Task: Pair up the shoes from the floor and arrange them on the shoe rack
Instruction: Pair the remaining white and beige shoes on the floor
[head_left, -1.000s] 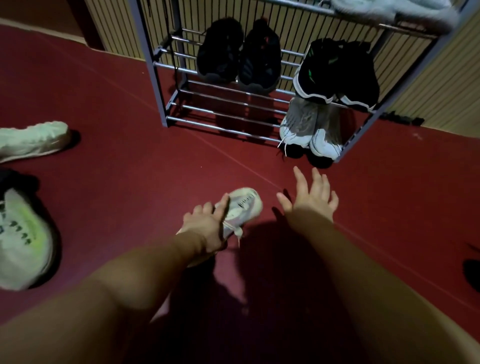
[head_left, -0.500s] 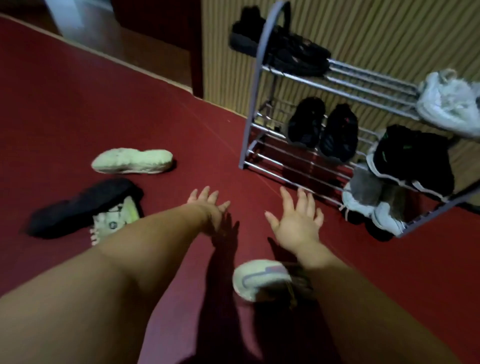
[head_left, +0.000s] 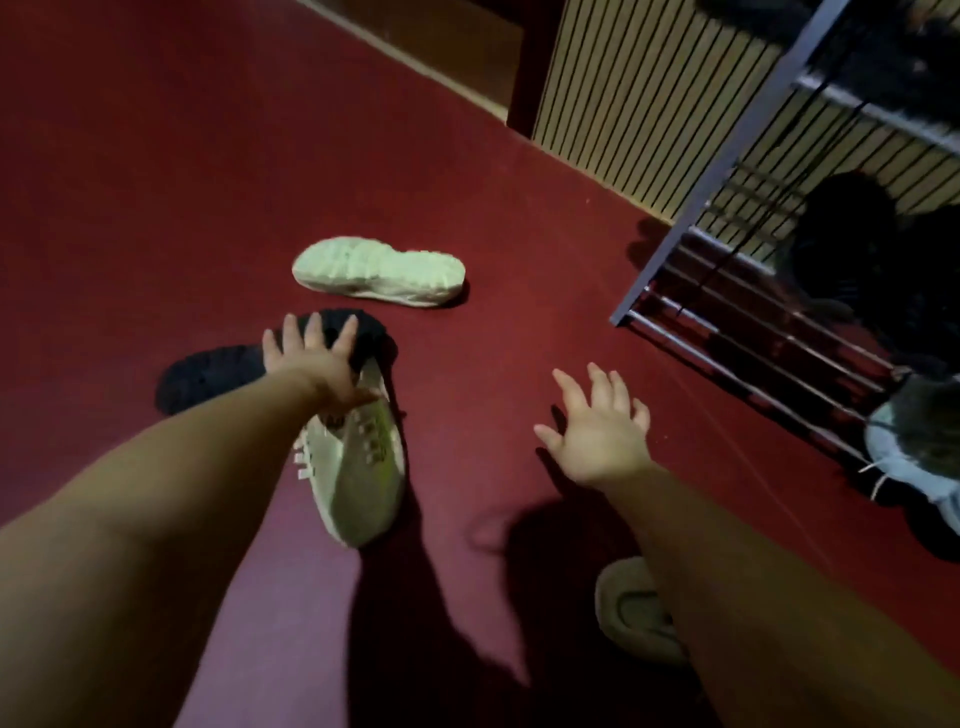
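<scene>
Left hand (head_left: 311, 364) is spread, fingers straight, over the knobbly sole of a black shoe (head_left: 208, 379), nothing gripped; right hand (head_left: 597, 431) is held open above the red floor (head_left: 156, 182); a pale shoe (head_left: 379, 270) lies sole-up beyond; the metal rack (head_left: 731, 156) stands far right.

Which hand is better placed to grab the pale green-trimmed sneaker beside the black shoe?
Left. The left hand is spread where the black shoe meets the sneaker; the right hand hovers open above bare floor, apart from both.
</scene>
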